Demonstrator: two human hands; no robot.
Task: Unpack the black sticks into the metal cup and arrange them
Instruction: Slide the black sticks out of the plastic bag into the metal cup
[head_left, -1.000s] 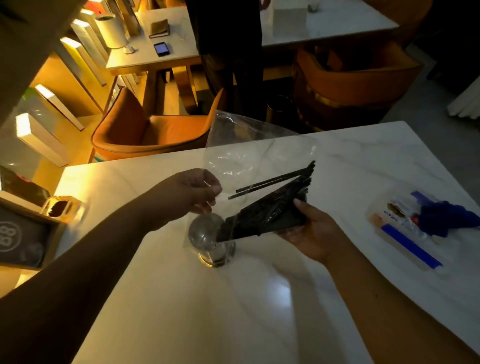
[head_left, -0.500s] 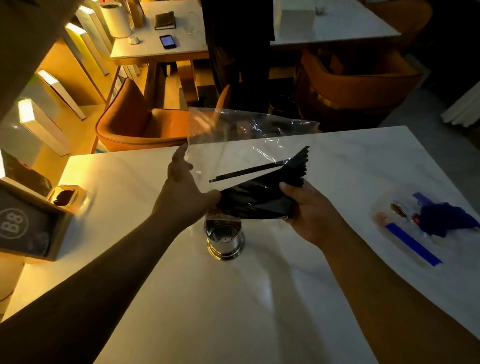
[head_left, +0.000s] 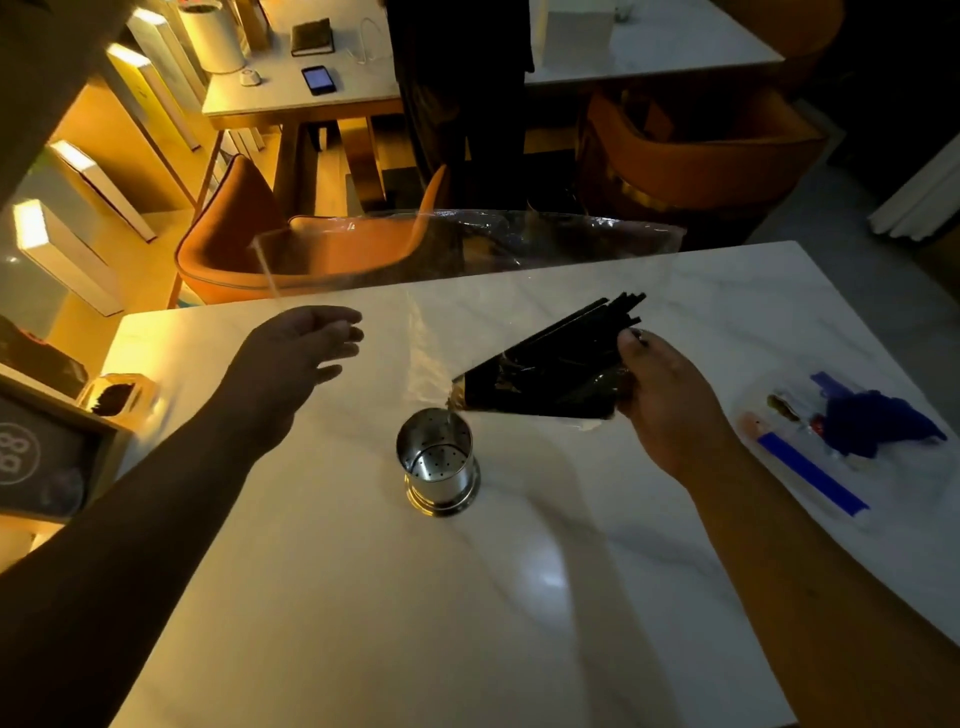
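Dim cafe-style room, warm side light, white marble table (head_left: 363, 597).

Black sticks (head_left: 561, 358): thin, stiff and light, bundled inside a clear plastic bag (head_left: 467, 270), held above the table just right of the metal cup (head_left: 439, 462). Bundle slopes down-left, low end hanging just over the cup rim. Upper ends fan out loose past the thumb. They look smooth, so I'd expect them to slide fast once the bag tilts more. Best grip is around the bundle's upper half through the film, where it is now, keeping the low end free to feed. Film is slick and floppy and gives no support.

Cup stands upright on the table, perforated floor visible, no sticks in it yet. It looks light, so it could tip if sticks hit the rim.

Right hand (head_left: 665, 395) is clamped around the bundle, thumb on top. Left hand (head_left: 306, 348) is spread, fingers loose, gripping nothing, hovering over the table well left of the bag.

Versus half a second ago: left hand was up against the bag, now it's off and away. Bag mouth now billows wider toward the orange chair (head_left: 291, 260). Bundle's low end has dropped closer to the cup; the lone stray stick is back with the fan.

Blue packet (head_left: 852, 426) lies at the table's right, untouched.
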